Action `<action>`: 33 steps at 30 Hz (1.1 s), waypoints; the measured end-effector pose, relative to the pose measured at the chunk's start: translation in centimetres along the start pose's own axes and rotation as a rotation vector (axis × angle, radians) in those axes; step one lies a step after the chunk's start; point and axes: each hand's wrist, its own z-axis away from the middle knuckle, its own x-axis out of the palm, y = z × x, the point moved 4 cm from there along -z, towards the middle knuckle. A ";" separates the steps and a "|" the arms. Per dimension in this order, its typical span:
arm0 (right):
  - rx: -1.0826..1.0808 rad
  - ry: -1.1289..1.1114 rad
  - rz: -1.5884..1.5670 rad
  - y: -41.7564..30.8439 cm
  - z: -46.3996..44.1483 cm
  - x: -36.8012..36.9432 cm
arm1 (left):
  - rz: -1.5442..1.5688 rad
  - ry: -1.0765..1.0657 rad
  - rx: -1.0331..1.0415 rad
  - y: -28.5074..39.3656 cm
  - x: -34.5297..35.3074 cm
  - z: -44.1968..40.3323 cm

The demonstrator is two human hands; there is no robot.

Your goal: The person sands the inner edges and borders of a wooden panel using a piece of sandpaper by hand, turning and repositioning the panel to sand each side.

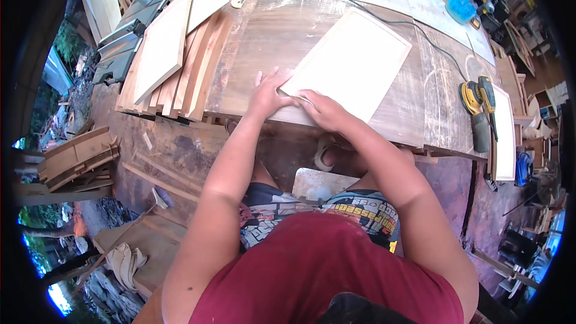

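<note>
The panel looks to be pale wood, smooth and matt across its face. Under it, the table is darker wood, scuffed and scratched to a dull finish. Over on the left, the planks look like bare, unvarnished timber. I see hard plastic on the sander, shiny see-through blue plastic on the tub, and soft, matt cloth in the shirt and printed shorts.

Pale panel, sander on workbench
</note>
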 end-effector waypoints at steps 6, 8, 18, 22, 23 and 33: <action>-0.002 0.006 -0.019 0.2 -0.9 0.6 | 0.010 0.009 0.017 -1.0 1.0 -0.4; -0.020 0.036 -0.037 -0.3 -1.2 0.6 | 0.017 0.023 0.023 -1.1 0.6 -0.2; 0.031 -0.010 -0.051 0.9 -0.3 0.2 | 0.005 0.048 0.031 -0.5 0.5 -0.2; 0.058 -0.048 -0.073 0.9 0.7 0.0 | 0.004 0.045 0.020 -0.2 0.3 -0.1; 0.071 -0.069 -0.069 1.2 1.7 -0.6 | 0.008 0.045 0.020 -0.2 0.3 -0.1; 0.099 -0.116 -0.153 0.8 1.9 -1.0 | -0.031 0.011 0.000 0.1 0.8 -0.4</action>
